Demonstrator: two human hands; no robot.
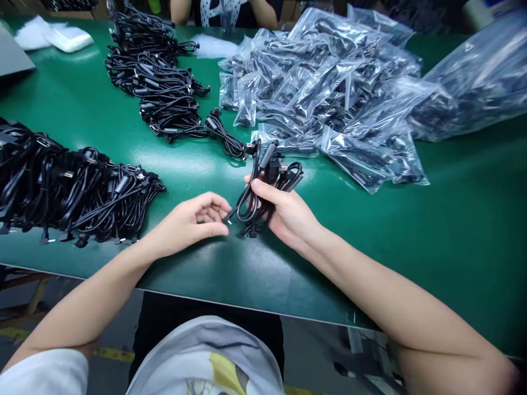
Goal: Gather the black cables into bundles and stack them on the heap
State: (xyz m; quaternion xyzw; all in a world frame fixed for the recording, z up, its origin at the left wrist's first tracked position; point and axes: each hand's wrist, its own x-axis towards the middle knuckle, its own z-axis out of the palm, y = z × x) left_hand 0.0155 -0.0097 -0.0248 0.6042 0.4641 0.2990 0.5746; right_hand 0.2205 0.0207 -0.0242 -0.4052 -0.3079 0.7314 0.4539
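Black coiled cables (pixel 267 170) are gripped in my right hand (pixel 288 211), thumb across the front, above the green table. My left hand (pixel 200 219) is just left of them, palm turned toward the bundle, fingers curved and apart from the thumb, holding nothing. One small cable plug points toward its fingertips. Beyond the held cables, a single tied black cable (pixel 224 134) lies at the end of a long pile of black cables (pixel 164 88). Another heap of black cables (pixel 94 192) spreads over the table's left side.
Clear plastic bags with black cables inside (pixel 329 82) are heaped at the back right, beside a large plastic bag (pixel 481 77). White plastic sheets (pixel 57 35) lie at the back left. Across the green table (pixel 432 236) a person's forearms (pixel 265 12) show.
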